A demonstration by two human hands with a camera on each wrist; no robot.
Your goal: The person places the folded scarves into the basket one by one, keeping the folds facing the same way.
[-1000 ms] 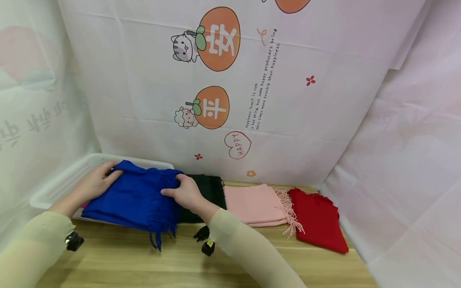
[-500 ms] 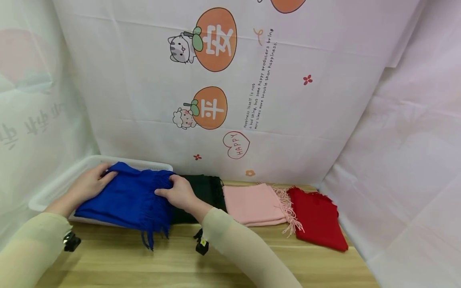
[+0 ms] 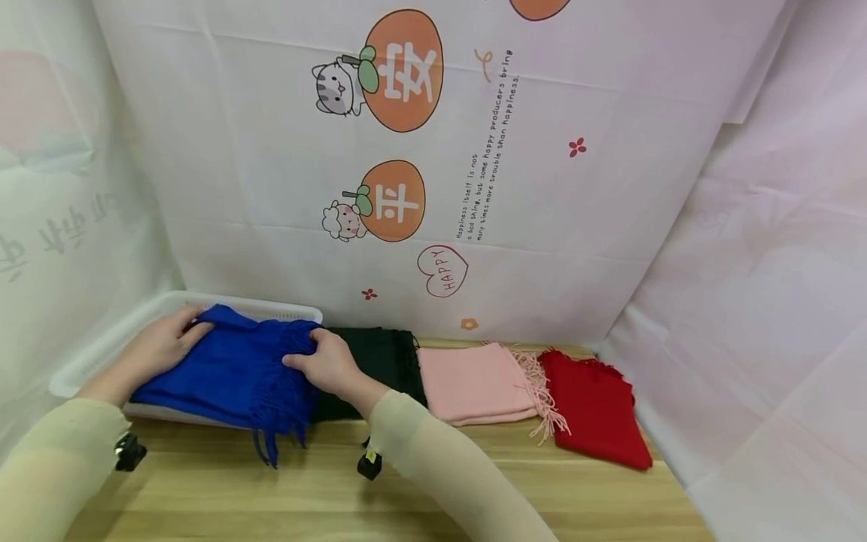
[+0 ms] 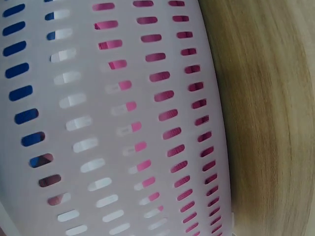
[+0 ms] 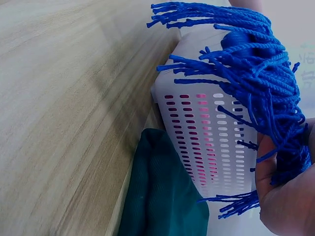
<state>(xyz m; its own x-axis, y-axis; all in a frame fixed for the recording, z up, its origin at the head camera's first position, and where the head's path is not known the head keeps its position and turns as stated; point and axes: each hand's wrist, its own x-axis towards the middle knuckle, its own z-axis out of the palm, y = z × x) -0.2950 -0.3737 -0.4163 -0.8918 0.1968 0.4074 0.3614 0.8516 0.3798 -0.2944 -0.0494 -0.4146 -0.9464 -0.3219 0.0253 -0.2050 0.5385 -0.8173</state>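
Note:
A folded blue scarf [image 3: 217, 369] with a fringed right end is held by both hands over the white plastic basket [image 3: 74, 369]. My left hand [image 3: 159, 346] grips its left edge, thumb on top. At the fringed end, my right hand [image 3: 330, 365] pinches the scarf between thumb and fingers. In the right wrist view the blue fringe [image 5: 266, 73] hangs beside the basket's slotted wall [image 5: 202, 128]. Pink cloth [image 4: 170, 115] shows through the basket's slots in the left wrist view, with some blue higher up.
Right of the basket, a folded dark green scarf [image 3: 379, 361], a pink scarf [image 3: 474, 384] with fringe and a red scarf [image 3: 596, 410] lie in a row on the wooden table [image 3: 271, 504]. A printed white curtain [image 3: 542, 248] stands behind them.
Both hands have carried the blue scarf a little to the left, further over the basket, uncovering more of the dark green scarf. The other scarves stay in place.

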